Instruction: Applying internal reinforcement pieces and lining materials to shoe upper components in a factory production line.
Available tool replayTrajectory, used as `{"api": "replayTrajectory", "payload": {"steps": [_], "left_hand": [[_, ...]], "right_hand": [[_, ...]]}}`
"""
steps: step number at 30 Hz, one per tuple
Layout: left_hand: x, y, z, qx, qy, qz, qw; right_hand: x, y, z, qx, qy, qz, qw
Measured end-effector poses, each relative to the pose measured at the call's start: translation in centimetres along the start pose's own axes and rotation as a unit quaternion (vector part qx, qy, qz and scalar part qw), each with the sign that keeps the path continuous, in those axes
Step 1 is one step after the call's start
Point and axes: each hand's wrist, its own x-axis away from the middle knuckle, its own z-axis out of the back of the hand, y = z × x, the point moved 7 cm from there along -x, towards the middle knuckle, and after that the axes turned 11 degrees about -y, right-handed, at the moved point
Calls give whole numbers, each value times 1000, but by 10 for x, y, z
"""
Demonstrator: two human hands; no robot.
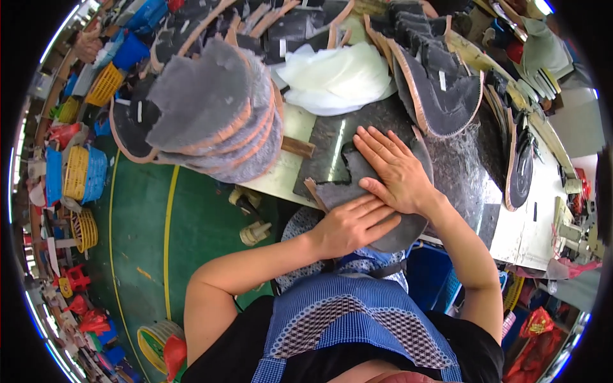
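A dark grey, felt-like cut piece with a tan edge (pixel 399 239) lies at the front edge of the table, on a dark shiny board (pixel 332 150). My right hand (pixel 396 169) rests flat on it, fingers stretched toward the far side. Just nearer to me, my left hand (pixel 355 222) also lies on the piece, its fingers extended and their tips beside the right hand. Much of the piece is covered by both hands. To the left stands a stack of similar fuzzy grey pieces (pixel 204 96). Behind the board sits a pile of thin whitish sheets (pixel 338 76).
More dark curved pieces with tan edges (pixel 440 96) are piled along the back and right of the white table (pixel 523 236). A small wooden block (pixel 297 147) sits near the stack. Yellow and blue baskets (pixel 76 173) line the far left, beyond the green floor (pixel 140 236).
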Motion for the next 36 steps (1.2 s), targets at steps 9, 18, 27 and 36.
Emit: {"api": "replayTrajectory", "payload": {"steps": [9, 18, 27, 36], "left_hand": [[6, -1, 232, -284, 36, -23, 958], [133, -175, 193, -49, 0, 329, 943], [113, -95, 246, -246, 132, 243, 929], [8, -62, 170, -1, 185, 19, 983]], "right_hand": [[114, 77, 96, -292, 251, -203, 900], [299, 300, 149, 69, 355, -448, 818], [294, 201, 185, 143, 166, -397, 891], [128, 30, 222, -139, 92, -162, 973]]}}
